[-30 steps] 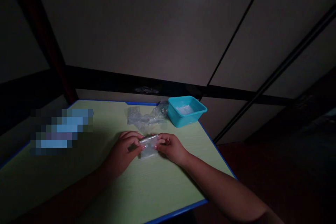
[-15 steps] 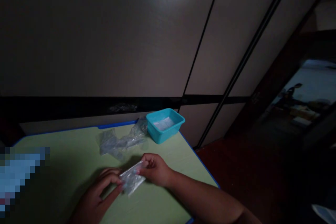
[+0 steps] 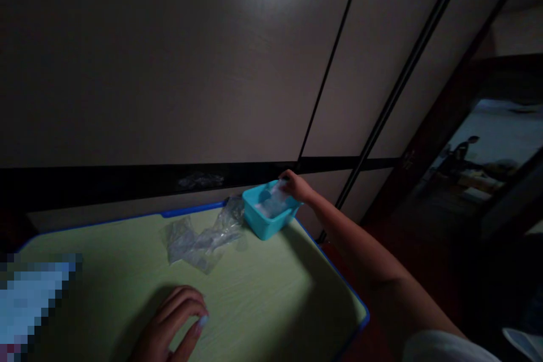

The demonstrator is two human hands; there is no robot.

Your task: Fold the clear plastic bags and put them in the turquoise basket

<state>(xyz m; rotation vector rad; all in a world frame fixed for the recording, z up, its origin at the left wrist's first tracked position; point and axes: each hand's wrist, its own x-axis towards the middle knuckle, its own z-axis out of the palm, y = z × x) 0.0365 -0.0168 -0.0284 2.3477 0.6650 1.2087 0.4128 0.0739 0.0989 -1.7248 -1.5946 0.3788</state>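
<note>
We are reaching across the worktop with our right hand, whose fingers are pinching a clear packet over the turquoise basin near the far right corner; whether the packet is touching what is lying inside, we cannot tell. Our right fingers are partly covering the packet, and the basin's near wall is hiding some of the inside. Our left hand is hovering or resting near the front, fingers loosely curled, gripping nothing that we are able to see. Crumpled clear bags are sprawling between that hand and the back edge, their right end crowding close against the basin's left side. A blurred blue patch is occupying the left side. Behind the worktop, pale panels are rising, with more crumpled plastic showing along a dark band. Beyond a doorway at the far right, a dim figure is showing.
</note>
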